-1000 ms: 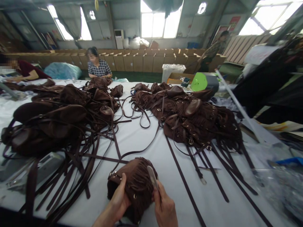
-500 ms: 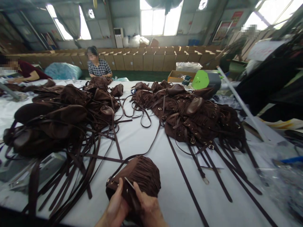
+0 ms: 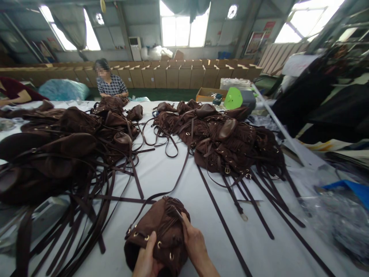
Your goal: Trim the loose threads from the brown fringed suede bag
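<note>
Grasping a gold-eyeleted, dark-brown, gathered-fabric bag (image 3: 170,231) at its opening: left hand (image 3: 147,254), thumb outside. Right hand (image 3: 194,239) holds a slim, straight, partly hidden tool (image 3: 178,212) at its side. Bag at near part of flat white table (image 3: 170,173), thin brown strap (image 3: 183,169) trailing beyond.

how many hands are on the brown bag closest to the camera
2: the left hand, thumb near the metal eyelets of the brown bag, and the right hand, on its right side. Some fingers are hidden.
</note>
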Demonstrator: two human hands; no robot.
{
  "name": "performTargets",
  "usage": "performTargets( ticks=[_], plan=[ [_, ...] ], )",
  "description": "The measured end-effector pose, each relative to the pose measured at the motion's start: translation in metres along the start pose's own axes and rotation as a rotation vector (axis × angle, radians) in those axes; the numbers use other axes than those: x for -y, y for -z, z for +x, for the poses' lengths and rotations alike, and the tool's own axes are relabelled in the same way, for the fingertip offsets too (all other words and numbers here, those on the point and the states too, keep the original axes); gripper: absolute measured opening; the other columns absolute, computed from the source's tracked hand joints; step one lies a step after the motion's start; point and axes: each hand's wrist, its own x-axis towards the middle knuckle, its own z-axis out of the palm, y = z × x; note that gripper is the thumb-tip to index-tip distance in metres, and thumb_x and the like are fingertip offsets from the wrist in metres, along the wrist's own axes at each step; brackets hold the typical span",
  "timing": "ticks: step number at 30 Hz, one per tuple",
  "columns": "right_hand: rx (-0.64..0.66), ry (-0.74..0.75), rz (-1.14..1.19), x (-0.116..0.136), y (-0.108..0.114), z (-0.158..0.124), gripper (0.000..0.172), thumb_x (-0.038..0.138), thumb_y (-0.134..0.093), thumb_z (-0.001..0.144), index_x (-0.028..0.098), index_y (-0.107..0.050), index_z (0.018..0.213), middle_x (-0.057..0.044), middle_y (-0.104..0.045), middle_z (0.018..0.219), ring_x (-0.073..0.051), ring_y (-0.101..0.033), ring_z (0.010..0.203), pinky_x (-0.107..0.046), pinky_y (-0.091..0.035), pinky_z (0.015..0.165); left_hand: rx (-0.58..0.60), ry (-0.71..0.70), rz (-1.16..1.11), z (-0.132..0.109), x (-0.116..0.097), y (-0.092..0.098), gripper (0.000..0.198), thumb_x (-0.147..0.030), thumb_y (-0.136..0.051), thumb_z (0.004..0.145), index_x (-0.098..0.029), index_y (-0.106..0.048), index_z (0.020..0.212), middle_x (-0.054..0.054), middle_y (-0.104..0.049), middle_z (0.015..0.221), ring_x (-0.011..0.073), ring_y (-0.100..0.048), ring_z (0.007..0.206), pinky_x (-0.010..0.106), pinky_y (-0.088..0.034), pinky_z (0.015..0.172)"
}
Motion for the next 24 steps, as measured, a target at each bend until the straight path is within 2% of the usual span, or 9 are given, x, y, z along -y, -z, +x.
performTargets(
  ticks=[1, 3, 6, 8, 11, 16, 20, 22, 24],
  plan=[
    [0.049, -0.072, 0.207, 0.002, 0.005, 0.002, 0.037, 0.03, -0.039, 0.092, 0.022, -0.055, 0.124, -0.004, -0.068, 0.069, -0.015, -0.062, 0.052, -0.023, -0.047, 0.05, -0.005, -0.009, 0.01, 0.0, -0.002, 0.0, 0.054, -0.022, -0.062, 0.084, -0.018, -0.044, 0.134, 0.015, -0.072, 0.104, 0.0309, -0.067, 0.096, 0.045, -0.056, 0.08],
    [0.178, -0.257, 0.651, 0.006, 0.02, 0.005, 0.04, 0.048, -0.043, 0.09, 0.019, -0.059, 0.112, 0.002, -0.06, 0.056, -0.01, -0.05, 0.038, -0.019, -0.038, 0.039, -0.018, -0.035, 0.03, -0.001, -0.008, 0.002, 0.049, -0.024, -0.061, 0.084, -0.017, -0.048, 0.131, 0.015, -0.072, 0.102, 0.0307, -0.067, 0.096, 0.045, -0.056, 0.08],
    [0.29, -0.488, 1.143, 0.014, 0.046, 0.006, 0.043, 0.056, -0.055, 0.082, 0.017, -0.056, 0.1, 0.008, -0.05, 0.047, -0.004, -0.033, 0.03, -0.014, -0.024, 0.031, -0.028, -0.061, 0.027, -0.002, -0.015, 0.008, 0.045, -0.025, -0.06, 0.085, -0.017, -0.051, 0.129, 0.013, -0.073, 0.1, 0.0292, -0.067, 0.097, 0.043, -0.055, 0.081],
    [0.313, -0.532, 1.305, 0.022, 0.058, 0.003, 0.039, 0.053, -0.061, 0.08, 0.017, -0.053, 0.095, 0.008, -0.052, 0.048, -0.003, -0.033, 0.029, -0.013, -0.023, 0.032, -0.041, -0.084, 0.034, -0.001, -0.015, 0.012, 0.045, -0.025, -0.06, 0.085, -0.019, -0.05, 0.128, 0.011, -0.074, 0.098, 0.0277, -0.068, 0.096, 0.041, -0.055, 0.081],
    [0.355, -0.575, 1.399, 0.034, 0.062, -0.004, 0.036, 0.05, -0.063, 0.08, 0.017, -0.053, 0.091, 0.008, -0.052, 0.047, -0.002, -0.032, 0.028, -0.013, -0.024, 0.031, -0.068, -0.124, 0.054, 0.005, -0.011, 0.019, 0.044, -0.027, -0.061, 0.085, -0.017, -0.051, 0.126, 0.01, -0.074, 0.095, 0.0272, -0.068, 0.094, 0.04, -0.055, 0.082],
    [0.442, -0.556, 1.28, 0.036, 0.051, -0.016, 0.045, 0.056, -0.056, 0.081, 0.014, -0.053, 0.098, 0.006, -0.054, 0.046, -0.004, -0.035, 0.028, -0.013, -0.024, 0.031, -0.07, -0.183, 0.005, 0.021, -0.017, 0.03, 0.037, -0.029, -0.058, 0.087, -0.017, -0.056, 0.122, 0.011, -0.073, 0.1, 0.0282, -0.067, 0.097, 0.043, -0.056, 0.083],
    [0.493, -0.48, 0.876, 0.016, 0.048, -0.027, 0.057, 0.062, -0.044, 0.083, 0.013, -0.054, 0.11, 0.004, -0.055, 0.047, -0.009, -0.044, 0.03, -0.017, -0.027, 0.031, -0.089, -0.236, 0.003, 0.027, -0.031, 0.038, 0.032, -0.028, -0.053, 0.09, -0.016, -0.059, 0.119, 0.013, -0.069, 0.11, 0.0291, -0.067, 0.096, 0.046, -0.056, 0.082],
    [0.411, -0.374, 0.598, 0.008, 0.049, -0.032, 0.057, 0.059, -0.038, 0.086, 0.014, -0.055, 0.116, 0.003, -0.055, 0.049, -0.012, -0.049, 0.034, -0.019, -0.033, 0.033, -0.104, -0.254, 0.023, 0.026, -0.035, 0.038, 0.031, -0.029, -0.053, 0.09, -0.015, -0.061, 0.116, 0.014, -0.067, 0.114, 0.0295, -0.068, 0.095, 0.046, -0.056, 0.082],
    [0.261, -0.282, 0.403, 0.007, 0.046, -0.036, 0.055, 0.053, -0.031, 0.091, 0.015, -0.051, 0.125, 0.002, -0.057, 0.053, -0.013, -0.054, 0.039, -0.021, -0.042, 0.039, -0.117, -0.252, 0.037, 0.02, -0.035, 0.034, 0.03, -0.029, -0.053, 0.09, -0.014, -0.062, 0.115, 0.015, -0.067, 0.114, 0.0288, -0.068, 0.095, 0.046, -0.057, 0.081]
  ],
)
